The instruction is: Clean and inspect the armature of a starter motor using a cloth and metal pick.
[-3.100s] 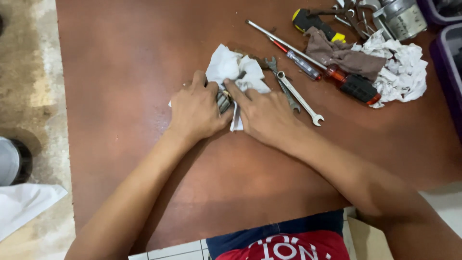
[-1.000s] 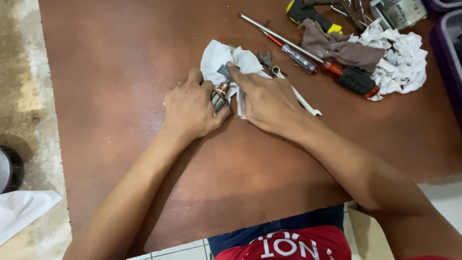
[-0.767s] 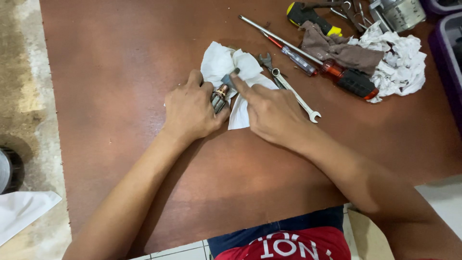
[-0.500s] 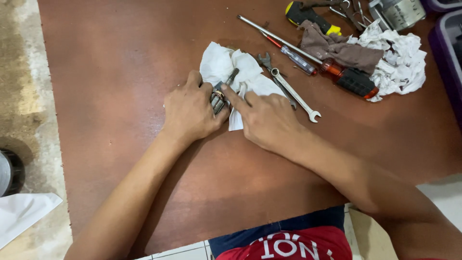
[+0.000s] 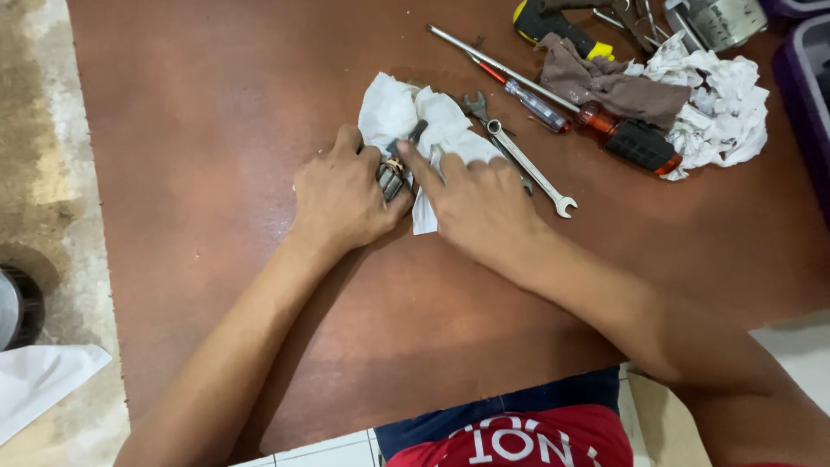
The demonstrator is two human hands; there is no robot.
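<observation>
On the brown table (image 5: 216,130) my left hand (image 5: 341,199) grips a small metal tool with brass-coloured parts (image 5: 393,171), its dark tip pointing up and right. My right hand (image 5: 475,203) presses a white paper tissue (image 5: 402,112) against that tool, with the thumb lying on the metal. The tissue spreads out above both hands and a strip of it hangs below my right thumb. Most of the tool is hidden between the hands.
A silver spanner (image 5: 527,164) lies just right of my right hand. Further right are a long screwdriver with an orange and black handle (image 5: 605,125), a brown rag (image 5: 609,82), crumpled white tissue (image 5: 722,108), a yellow-black tool (image 5: 553,24) and a purple bin edge (image 5: 808,78).
My hands have kept rubbing the tissue along the metal tool, shifting slightly; the tool turned a little between my fingers. The spanner and the other tools stayed put.
</observation>
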